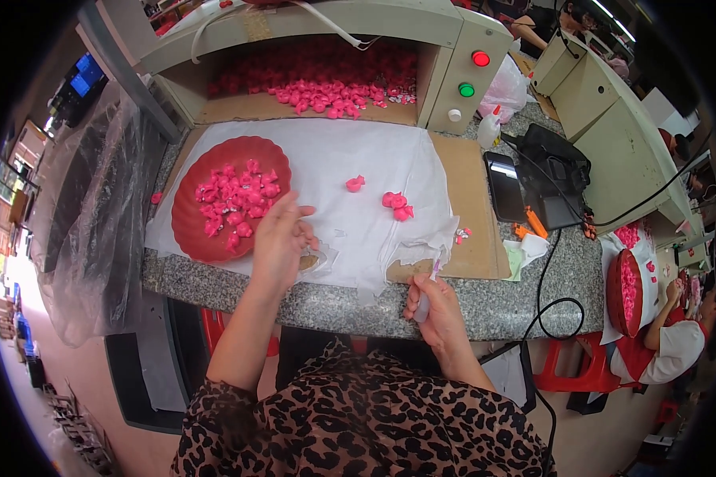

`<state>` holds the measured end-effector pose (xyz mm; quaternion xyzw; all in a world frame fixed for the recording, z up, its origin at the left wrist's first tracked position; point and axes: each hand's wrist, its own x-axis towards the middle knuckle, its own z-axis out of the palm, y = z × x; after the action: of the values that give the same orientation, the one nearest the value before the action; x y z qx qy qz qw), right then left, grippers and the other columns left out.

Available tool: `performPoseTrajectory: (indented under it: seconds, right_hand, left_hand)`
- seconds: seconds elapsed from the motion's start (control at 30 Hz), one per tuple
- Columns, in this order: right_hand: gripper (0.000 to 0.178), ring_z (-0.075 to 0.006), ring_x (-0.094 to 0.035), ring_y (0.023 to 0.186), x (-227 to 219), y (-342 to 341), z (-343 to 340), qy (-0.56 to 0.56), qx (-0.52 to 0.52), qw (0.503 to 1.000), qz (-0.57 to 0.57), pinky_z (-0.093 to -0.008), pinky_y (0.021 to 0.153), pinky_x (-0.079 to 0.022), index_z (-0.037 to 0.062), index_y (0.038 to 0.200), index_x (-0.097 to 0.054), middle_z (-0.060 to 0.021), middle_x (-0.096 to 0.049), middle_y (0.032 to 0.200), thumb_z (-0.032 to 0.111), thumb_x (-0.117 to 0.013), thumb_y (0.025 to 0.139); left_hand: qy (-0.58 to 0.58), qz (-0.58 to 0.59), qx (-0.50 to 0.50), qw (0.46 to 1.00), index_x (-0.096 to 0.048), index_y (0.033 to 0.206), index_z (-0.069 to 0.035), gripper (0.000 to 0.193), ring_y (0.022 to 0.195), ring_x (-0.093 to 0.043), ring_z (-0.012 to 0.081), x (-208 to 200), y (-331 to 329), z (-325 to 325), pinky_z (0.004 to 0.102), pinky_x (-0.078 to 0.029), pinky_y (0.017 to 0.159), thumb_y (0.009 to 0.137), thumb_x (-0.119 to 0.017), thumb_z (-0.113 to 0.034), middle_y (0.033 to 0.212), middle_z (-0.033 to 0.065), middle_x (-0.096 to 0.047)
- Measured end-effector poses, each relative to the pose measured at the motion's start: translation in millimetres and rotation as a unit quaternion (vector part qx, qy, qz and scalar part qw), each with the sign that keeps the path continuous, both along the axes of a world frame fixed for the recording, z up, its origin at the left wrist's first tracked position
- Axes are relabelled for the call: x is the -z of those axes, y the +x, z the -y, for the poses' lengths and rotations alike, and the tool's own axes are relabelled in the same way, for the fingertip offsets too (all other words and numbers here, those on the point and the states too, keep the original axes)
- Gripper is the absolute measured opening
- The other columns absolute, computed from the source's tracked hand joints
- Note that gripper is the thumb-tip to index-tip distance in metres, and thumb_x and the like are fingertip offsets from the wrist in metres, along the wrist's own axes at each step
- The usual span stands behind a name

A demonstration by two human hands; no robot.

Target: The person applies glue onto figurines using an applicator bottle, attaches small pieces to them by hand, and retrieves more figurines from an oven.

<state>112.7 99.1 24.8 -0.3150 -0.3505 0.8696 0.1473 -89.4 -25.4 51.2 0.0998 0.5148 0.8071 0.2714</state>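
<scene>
My left hand (278,242) is over the right rim of a red scalloped bowl (184,219), its fingers loosely bent and apart, with nothing visible in them. Inside the bowl lies a heap of small bright pink figures (234,195). Close to the table's front edge, my right hand (441,314) is closed around a small translucent squeeze bottle (423,306) with a thin tip pointing up and away. Between and beyond my hands, a single pink figure (355,184) and a small cluster of pink figures (397,206) lie on white paper (318,151).
Behind the paper, a box-like machine (441,79) holds many pink pieces in its opening. To the right are a phone (503,187), a black bag (560,163), an orange tool (536,222), a white bottle (489,127) and a looping black cable. Another person works far right beside a red bowl (615,294).
</scene>
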Motion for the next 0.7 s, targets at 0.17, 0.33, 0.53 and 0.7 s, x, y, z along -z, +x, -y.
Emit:
performPoseTrajectory:
  seconds: [0.17, 0.33, 0.53, 0.7]
  right_hand:
    - [0.018, -0.0133, -0.048, 0.057, 3, 0, 3, -0.022, -0.006, 0.999, -0.026, -0.0267, 0.051, -0.041, 0.0036, 0.087, -0.046, -0.0044, -0.048, 0.066, 0.021, -0.042, 0.083]
    - [0.019, -0.0142, -0.051, 0.06, 1, 3, 3, 0.011, -0.011, 1.0, -0.021, -0.0271, 0.053, -0.044, 0.0037, 0.094, -0.045, -0.006, -0.05, 0.069, 0.02, -0.043, 0.084]
    - [0.021, -0.0158, -0.055, 0.065, -2, 5, -4, 0.064, -0.034, 0.993, -0.091, -0.0264, 0.055, -0.048, 0.0022, 0.098, -0.045, -0.0097, -0.054, 0.077, 0.018, -0.05, 0.084]
    - [0.024, -0.0167, -0.056, 0.066, -12, -5, 0, -0.023, -0.046, 0.987, -0.154, -0.0274, 0.056, -0.048, 0.0004, 0.101, -0.044, -0.011, -0.054, 0.08, 0.02, -0.044, 0.087]
  left_hand:
    - [-0.275, -0.498, -0.012, 0.823, -0.05, 0.104, -0.003, 0.034, 0.066, -0.051, 0.0177, 35, -28, -56, 0.0308, -0.043, 0.059, 0.072, -0.06, -0.007, 0.094, 0.0107, -0.053]
    - [-0.34, -0.569, 0.034, 0.748, -0.056, 0.087, -0.003, 0.021, 0.077, -0.05, 0.0295, 37, -42, -76, 0.0375, -0.041, 0.071, 0.066, -0.061, -0.007, 0.082, 0.0113, -0.055]
    - [-0.24, -0.539, 0.164, 0.791, -0.054, 0.076, -0.003, 0.013, 0.075, -0.052, 0.0261, 21, 2, -44, 0.0334, -0.042, 0.066, 0.066, -0.061, -0.008, 0.076, 0.0105, -0.054]
    - [-0.135, -0.391, 0.385, 0.825, -0.048, 0.074, -0.001, 0.016, 0.073, -0.053, 0.0147, 9, 53, -17, 0.0258, -0.043, 0.066, 0.069, -0.062, -0.007, 0.079, 0.0057, -0.052]
